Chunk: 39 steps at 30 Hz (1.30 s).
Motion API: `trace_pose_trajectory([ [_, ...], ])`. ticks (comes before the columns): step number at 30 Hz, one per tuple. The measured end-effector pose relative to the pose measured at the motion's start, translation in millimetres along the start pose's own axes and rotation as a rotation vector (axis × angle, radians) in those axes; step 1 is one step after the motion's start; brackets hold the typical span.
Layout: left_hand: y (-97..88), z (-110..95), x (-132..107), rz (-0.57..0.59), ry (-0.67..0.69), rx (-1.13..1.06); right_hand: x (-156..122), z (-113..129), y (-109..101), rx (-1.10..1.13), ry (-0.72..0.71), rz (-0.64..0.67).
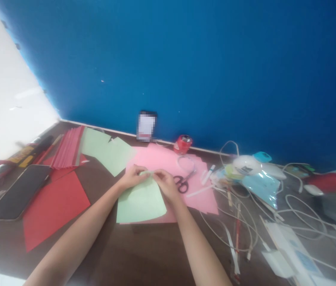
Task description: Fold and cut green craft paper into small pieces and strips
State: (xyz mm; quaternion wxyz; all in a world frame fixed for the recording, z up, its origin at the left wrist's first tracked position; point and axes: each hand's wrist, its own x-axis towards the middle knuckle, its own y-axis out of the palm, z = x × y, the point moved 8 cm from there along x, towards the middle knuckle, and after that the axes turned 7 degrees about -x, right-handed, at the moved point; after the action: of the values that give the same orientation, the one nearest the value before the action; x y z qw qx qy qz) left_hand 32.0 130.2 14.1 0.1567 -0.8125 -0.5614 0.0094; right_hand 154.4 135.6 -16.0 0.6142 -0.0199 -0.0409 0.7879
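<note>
A light green paper sheet [140, 200] is held by its far edge between my two hands, its near part spreading toward me over pink paper. My left hand [134, 177] pinches that edge from the left. From the right, my right hand [164, 182] grips the same edge with its fingertips close to the left thumb. Beneath and behind lie pink sheets [162, 157]. Scissors with dark handles [181, 184] rest on the pink paper just right of my right hand.
Left are a red sheet [57, 210], a dark phone [20, 192], pleated pink paper [68, 149] and more green paper [114, 155]. A red jar [182, 144] and a propped phone with a blurred screen [146, 126] stand by the blue wall. Tangled white cables [254, 222] spread at right.
</note>
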Motion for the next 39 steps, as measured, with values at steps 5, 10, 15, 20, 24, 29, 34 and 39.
trace_pose_trajectory([
  [5,0.4,0.5,0.7,0.005,0.007,0.008,0.6,-0.1,0.9,0.001,-0.011,-0.003],
  [10,0.4,0.2,0.6,-0.002,-0.016,-0.011,0.0,2.3,0.5,-0.011,-0.013,-0.017],
  [15,-1.0,1.8,0.4,-0.021,-0.051,-0.006,-0.5,0.6,-0.2,0.009,0.035,-0.022],
  [20,-3.8,4.8,-0.3,-0.049,-0.103,-0.007,-0.4,-1.9,1.1,0.055,0.069,0.000],
  [24,-4.0,5.8,-1.0,-0.047,-0.128,-0.039,0.6,-1.7,0.4,0.053,0.042,0.001],
  [29,-3.7,5.8,-1.7,-0.048,-0.141,-0.047,0.2,1.1,0.2,0.023,0.023,-0.002],
  [34,0.6,1.0,-0.1,-0.001,-0.070,0.002,-1.6,3.7,1.8,0.005,0.043,0.007],
  [39,0.4,2.6,0.5,-0.004,-0.071,0.061,-0.8,1.2,0.8,-0.005,0.044,0.007],
])
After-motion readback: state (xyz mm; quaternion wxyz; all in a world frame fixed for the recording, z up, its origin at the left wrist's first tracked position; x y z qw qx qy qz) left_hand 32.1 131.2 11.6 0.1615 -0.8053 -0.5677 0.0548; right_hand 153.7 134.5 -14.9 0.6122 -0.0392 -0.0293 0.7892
